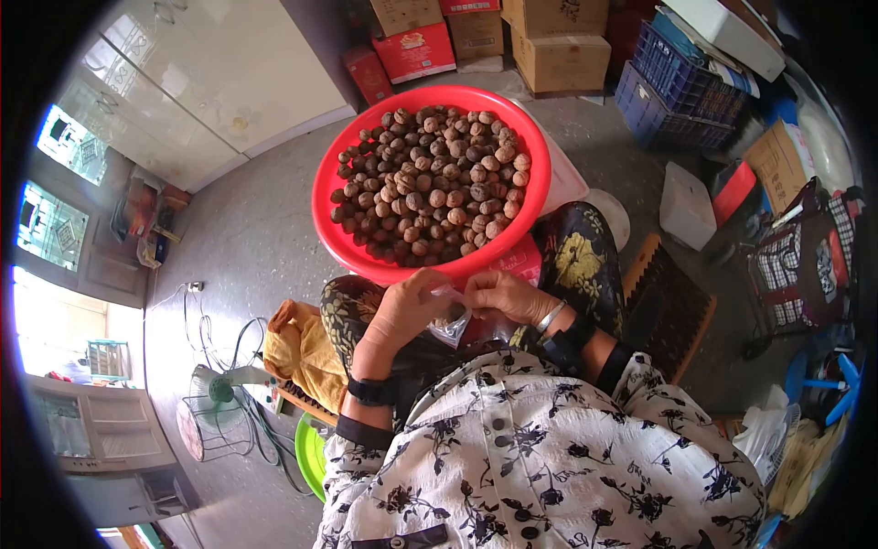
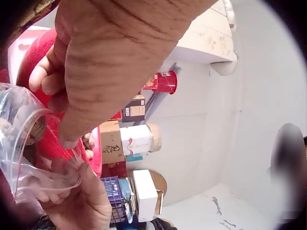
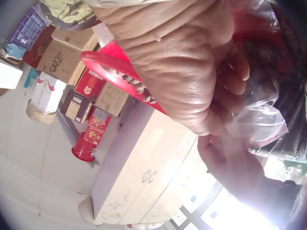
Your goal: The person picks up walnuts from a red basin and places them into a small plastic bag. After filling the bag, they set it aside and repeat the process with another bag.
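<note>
A clear zip bag (image 1: 450, 328) with a red line along its closure hangs between the two hands in front of the lap. Walnuts (image 2: 36, 132) show through its plastic in the left wrist view. The left hand (image 1: 401, 309) pinches the bag's top edge with thumb and fingers. From the other side, the right hand (image 1: 514, 298) pinches the same edge; in the right wrist view the thumbs of both hands nearly meet on the film (image 3: 264, 125). Just beyond the hands stands a wide red basin (image 1: 326, 215) heaped with loose walnuts (image 1: 430, 178).
Cardboard boxes (image 1: 562, 59) and red cartons (image 1: 416, 53) are stacked behind the basin. Blue crates (image 1: 672, 101) and a clear plastic tub (image 1: 688, 206) stand to the right. On the left are a fan (image 1: 219, 389) with trailing cables, a yellow cloth (image 1: 302, 352) and a green basin (image 1: 311, 453).
</note>
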The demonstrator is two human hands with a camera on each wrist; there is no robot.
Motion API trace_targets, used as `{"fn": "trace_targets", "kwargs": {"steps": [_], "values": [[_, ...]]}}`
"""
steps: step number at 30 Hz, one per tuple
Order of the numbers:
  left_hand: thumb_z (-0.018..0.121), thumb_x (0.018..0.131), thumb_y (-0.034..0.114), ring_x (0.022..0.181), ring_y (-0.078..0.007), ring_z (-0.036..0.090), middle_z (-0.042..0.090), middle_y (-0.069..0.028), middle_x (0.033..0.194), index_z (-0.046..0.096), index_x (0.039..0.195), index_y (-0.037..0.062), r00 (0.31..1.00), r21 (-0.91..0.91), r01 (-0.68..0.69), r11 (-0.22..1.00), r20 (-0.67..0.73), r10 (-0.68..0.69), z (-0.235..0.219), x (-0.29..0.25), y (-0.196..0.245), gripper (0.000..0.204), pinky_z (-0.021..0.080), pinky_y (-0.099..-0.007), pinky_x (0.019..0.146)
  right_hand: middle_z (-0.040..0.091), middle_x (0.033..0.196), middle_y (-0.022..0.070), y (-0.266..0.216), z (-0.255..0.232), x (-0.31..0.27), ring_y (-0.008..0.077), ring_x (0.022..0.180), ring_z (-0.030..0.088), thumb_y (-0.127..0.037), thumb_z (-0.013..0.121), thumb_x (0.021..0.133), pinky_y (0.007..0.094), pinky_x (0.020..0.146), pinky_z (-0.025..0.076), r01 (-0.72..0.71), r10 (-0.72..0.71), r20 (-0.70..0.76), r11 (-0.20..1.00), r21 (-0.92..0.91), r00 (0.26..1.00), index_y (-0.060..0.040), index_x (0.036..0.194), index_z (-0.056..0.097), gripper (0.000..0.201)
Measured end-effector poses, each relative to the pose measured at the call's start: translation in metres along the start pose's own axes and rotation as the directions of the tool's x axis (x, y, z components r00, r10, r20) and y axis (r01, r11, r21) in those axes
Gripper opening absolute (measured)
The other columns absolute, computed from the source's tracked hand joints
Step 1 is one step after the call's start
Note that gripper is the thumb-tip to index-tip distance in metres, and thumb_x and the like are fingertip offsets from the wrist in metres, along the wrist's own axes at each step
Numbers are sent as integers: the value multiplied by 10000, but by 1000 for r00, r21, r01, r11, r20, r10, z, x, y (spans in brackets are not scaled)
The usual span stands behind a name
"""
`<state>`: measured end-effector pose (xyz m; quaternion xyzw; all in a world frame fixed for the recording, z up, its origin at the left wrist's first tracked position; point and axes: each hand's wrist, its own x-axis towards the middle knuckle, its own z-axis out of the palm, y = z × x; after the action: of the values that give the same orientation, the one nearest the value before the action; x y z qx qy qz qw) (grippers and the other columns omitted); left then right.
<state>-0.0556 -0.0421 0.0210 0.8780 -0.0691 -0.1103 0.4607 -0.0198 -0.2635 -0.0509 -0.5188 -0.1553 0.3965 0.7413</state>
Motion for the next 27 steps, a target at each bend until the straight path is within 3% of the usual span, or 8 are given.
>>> {"fn": "trace_targets", "kwargs": {"steps": [2,8,13,14,16,19,24,27], "values": [[748,828,95,644,-55,506,544,33,682,667,1160,109,1000,-66,21,998,4,-21,6,3,-9,342,454,-236,602,619,776,-25,4,-2,2,70,713,560,-205,620,963,222,668,440,21,-21,35,999,24,999,-60,896,691,175],[686,900,99,598,-47,514,588,35,687,644,1130,103,999,80,-46,996,17,45,10,-6,-12,234,438,-233,547,633,800,-27,-5,1,-1,63,732,576,-238,651,949,219,678,449,-33,34,8,998,-51,999,-56,915,702,192],[602,968,106,520,-55,521,567,21,646,609,971,40,978,-230,207,951,22,-208,11,-6,-13,66,446,-223,472,637,797,-24,-1,1,1,60,726,576,-268,657,952,217,680,450,-9,9,-1,999,-53,1000,-60,944,698,212],[602,968,106,520,-55,521,567,21,646,609,971,40,978,-232,206,951,20,-207,9,-7,-11,66,446,-223,472,638,800,-22,1,0,2,59,723,572,-281,658,955,216,681,450,6,-7,-12,999,-35,1000,-60,945,693,224],[611,958,104,500,-68,511,551,2,633,604,945,34,975,-496,206,844,31,-220,3,-11,-9,71,459,-228,469,636,803,-22,2,0,1,61,724,569,-307,660,957,217,674,451,10,-11,-21,997,-73,1000,-61,946,686,247],[605,952,92,470,-80,468,524,-7,613,595,953,38,977,-670,166,723,12,-212,2,-16,-11,55,452,-238,461,632,812,-22,4,-4,1,65,730,562,-362,677,948,223,662,453,-38,40,7,988,-148,999,-67,937,669,295],[572,953,70,444,-96,425,479,-4,581,545,950,43,968,-804,157,574,10,-251,6,-20,-10,38,418,-269,435,618,840,-21,-5,5,-2,71,749,567,-399,744,897,235,667,469,-154,171,47,955,-253,984,-76,974,627,352],[558,959,73,437,-102,412,463,-1,572,537,960,52,960,-854,159,496,17,-278,7,-21,-9,30,433,-285,448,621,913,-8,-9,8,-4,78,823,572,-250,797,856,239,732,481,-181,197,17,928,-326,980,-68,1027,602,316]]}}
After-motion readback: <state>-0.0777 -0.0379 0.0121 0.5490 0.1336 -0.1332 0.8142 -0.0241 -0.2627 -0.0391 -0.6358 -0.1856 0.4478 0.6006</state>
